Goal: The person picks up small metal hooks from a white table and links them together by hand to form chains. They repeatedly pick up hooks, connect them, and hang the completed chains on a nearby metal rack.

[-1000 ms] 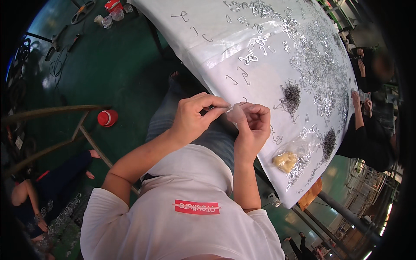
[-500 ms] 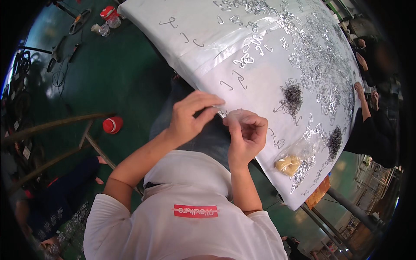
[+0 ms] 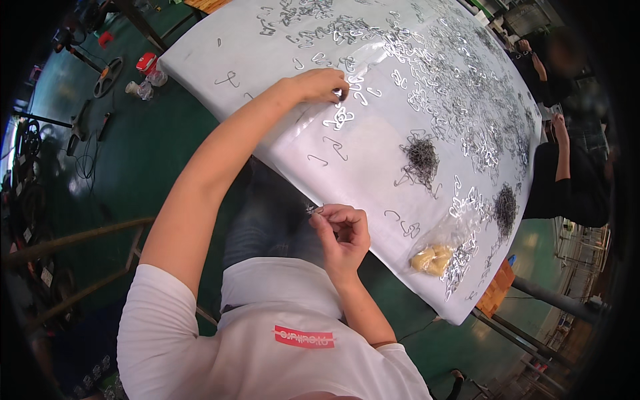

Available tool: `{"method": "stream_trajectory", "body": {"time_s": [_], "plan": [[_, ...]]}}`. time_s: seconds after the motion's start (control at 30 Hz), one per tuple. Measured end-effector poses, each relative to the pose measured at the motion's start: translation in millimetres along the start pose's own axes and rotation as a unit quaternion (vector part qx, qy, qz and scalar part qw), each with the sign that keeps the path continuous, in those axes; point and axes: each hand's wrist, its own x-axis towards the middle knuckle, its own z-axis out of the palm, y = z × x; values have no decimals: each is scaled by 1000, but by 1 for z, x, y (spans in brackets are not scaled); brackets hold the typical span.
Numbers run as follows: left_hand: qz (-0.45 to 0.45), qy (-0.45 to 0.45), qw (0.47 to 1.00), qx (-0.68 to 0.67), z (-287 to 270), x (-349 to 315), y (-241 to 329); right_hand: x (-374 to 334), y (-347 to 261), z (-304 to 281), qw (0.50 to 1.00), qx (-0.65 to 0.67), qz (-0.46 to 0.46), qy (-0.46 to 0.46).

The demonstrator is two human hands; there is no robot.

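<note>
My left hand (image 3: 322, 85) is stretched out over the white-covered table, its fingers curled down and pinched on a shiny bent metal hook (image 3: 339, 94). Beside those fingertips lies a small group of silvery wire hooks (image 3: 341, 118). Close to my body, at the table's near edge, my right hand (image 3: 347, 235) is closed, with thumb and forefinger pinching a few small metal hooks (image 3: 313, 210). How many it holds is hard to make out. Two thin hooks (image 3: 335, 147) rest on the sheet between my hands.
Many wire hooks (image 3: 440, 100) spread over the table. Darker hooks form two piles, one mid-table (image 3: 421, 160) and one farther right (image 3: 505, 212). A clear bag with something yellow (image 3: 432, 259) lies at the right. Across the table, other people's arms (image 3: 562, 143) are visible.
My left hand has moved away from my right hand, forward onto the loose hooks. My right hand has come slightly lower and left, still pinching. The view has shifted somewhat.
</note>
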Motion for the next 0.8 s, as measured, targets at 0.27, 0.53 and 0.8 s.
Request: {"method": "stream_trajectory", "body": {"time_s": [0.27,0.53,0.8], "plan": [[-44,78,996,25,20,-37,-3,-2,-1,2,999,-31,30,-12],[-181,220,958,21,55,-55,22,-2,2,9,999,-36,23,-1],[-177,328,859,-350,49,-135,97,-3,8,12,998,-50,25,-12]]}}
